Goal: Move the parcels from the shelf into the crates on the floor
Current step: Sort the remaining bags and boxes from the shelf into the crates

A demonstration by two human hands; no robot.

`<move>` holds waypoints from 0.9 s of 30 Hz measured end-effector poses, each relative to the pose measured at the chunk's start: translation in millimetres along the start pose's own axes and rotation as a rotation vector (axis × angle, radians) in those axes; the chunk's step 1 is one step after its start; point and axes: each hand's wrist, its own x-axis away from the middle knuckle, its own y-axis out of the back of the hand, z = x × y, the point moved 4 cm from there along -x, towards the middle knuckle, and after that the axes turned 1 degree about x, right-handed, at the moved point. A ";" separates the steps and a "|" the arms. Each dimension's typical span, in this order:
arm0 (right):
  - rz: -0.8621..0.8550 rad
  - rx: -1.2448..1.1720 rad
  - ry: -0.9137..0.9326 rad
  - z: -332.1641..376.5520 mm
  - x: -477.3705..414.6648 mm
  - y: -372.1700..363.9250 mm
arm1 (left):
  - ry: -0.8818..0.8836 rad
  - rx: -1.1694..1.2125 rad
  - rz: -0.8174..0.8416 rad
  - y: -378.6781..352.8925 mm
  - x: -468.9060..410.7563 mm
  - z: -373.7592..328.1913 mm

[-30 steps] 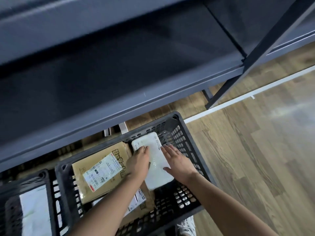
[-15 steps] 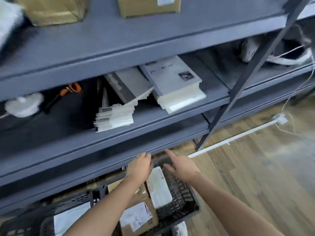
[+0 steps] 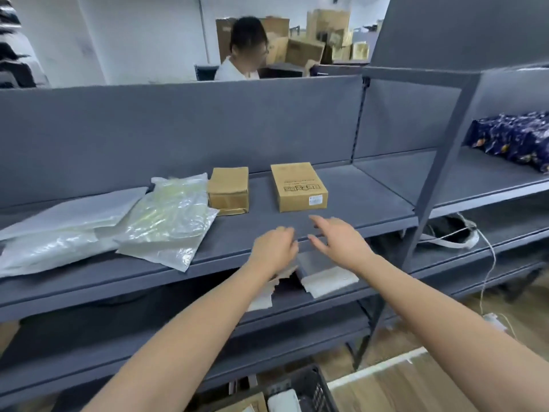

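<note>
Grey shelf edge [image 3: 219,258] lies beneath the left hand [image 3: 274,248] and right hand [image 3: 341,242], both relaxed, holding nothing.

Two hands are in view: the left hand [image 3: 274,245] and the right hand [image 3: 338,237]. Five parcels lie on the top shelf [image 3: 356,203]. Two are cardboard, the small box [image 3: 228,190] and the large box [image 3: 298,187]. Three are soft plastic, the clear bag [image 3: 169,221], the grey mailer [image 3: 74,209] and the white bag [image 3: 38,251]. One crate [image 3: 315,382] shows at the bottom edge with two parcels visible inside, a white packet [image 3: 283,401] and a brown packet [image 3: 243,405]. One person [image 3: 242,69] is behind the shelving. The blue wrapped packs [image 3: 517,138] on the right number at least two; their exact count cannot be told.
</note>
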 end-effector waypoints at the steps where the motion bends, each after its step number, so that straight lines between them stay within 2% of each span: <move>1: -0.049 0.008 0.004 2.5 -6.9 13.8 | 0.008 -0.002 -0.035 15.6 -5.6 1.5; 4: -0.120 -0.003 0.023 5.4 -22.6 36.3 | 0.028 -0.022 -0.106 48.9 -20.4 6.1; 10: -0.100 -0.022 0.002 -19.5 -50.3 41.0 | 0.117 -0.010 -0.167 68.6 -51.6 12.5; 17: -0.001 -0.116 -0.065 -67.3 -88.9 22.9 | 0.221 0.095 -0.081 36.2 -94.1 17.7; 22: 0.149 -0.128 -0.125 -101.7 -112.7 -7.1 | 0.343 0.225 0.065 -4.1 -118.1 23.2; 27: 0.233 -0.152 -0.141 -121.8 -126.7 -32.6 | 0.389 0.335 0.080 -28.1 -133.5 27.2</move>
